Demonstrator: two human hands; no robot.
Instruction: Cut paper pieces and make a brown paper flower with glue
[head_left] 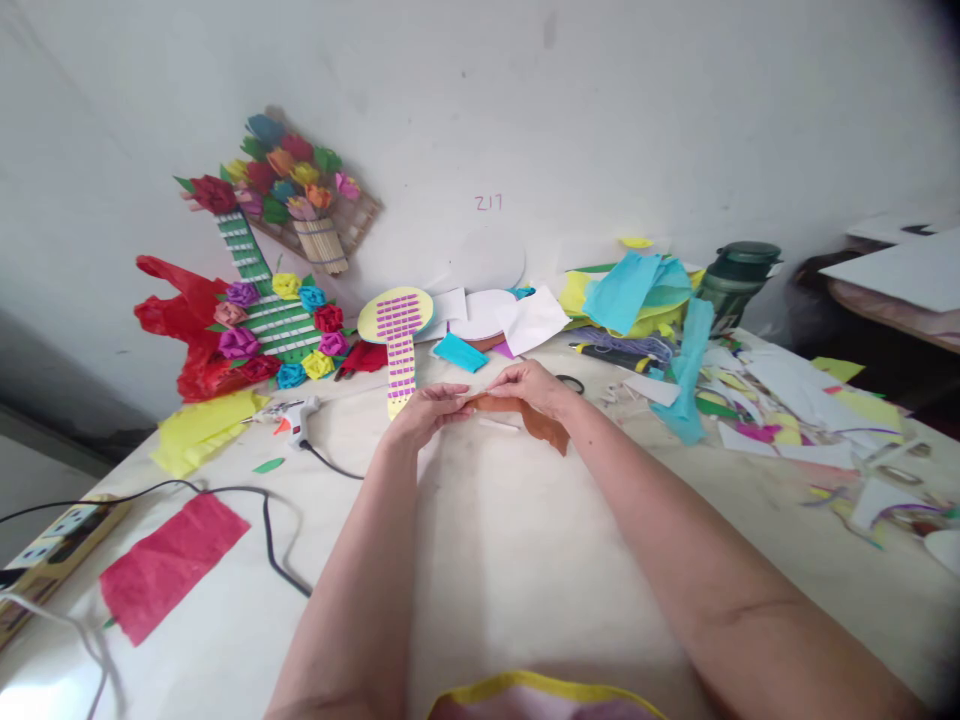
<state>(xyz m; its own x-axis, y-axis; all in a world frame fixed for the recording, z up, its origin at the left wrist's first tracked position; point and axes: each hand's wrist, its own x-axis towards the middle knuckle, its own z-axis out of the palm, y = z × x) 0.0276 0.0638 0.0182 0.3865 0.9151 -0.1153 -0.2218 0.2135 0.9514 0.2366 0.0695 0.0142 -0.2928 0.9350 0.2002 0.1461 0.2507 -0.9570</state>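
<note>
Pinching brown paper above the middle of the tabletop.
Grasping its left end with the fingers of the left hand, its upper edge with those of the right hand; with a glue gun to the left, red paper nearer.

Brown paper, centre, part-hidden
Right hand covers some; power strip cropped at left edge; right-side scraps blurred.

Arms outstretched, left grip beside right grip, seemingly pinched
</note>
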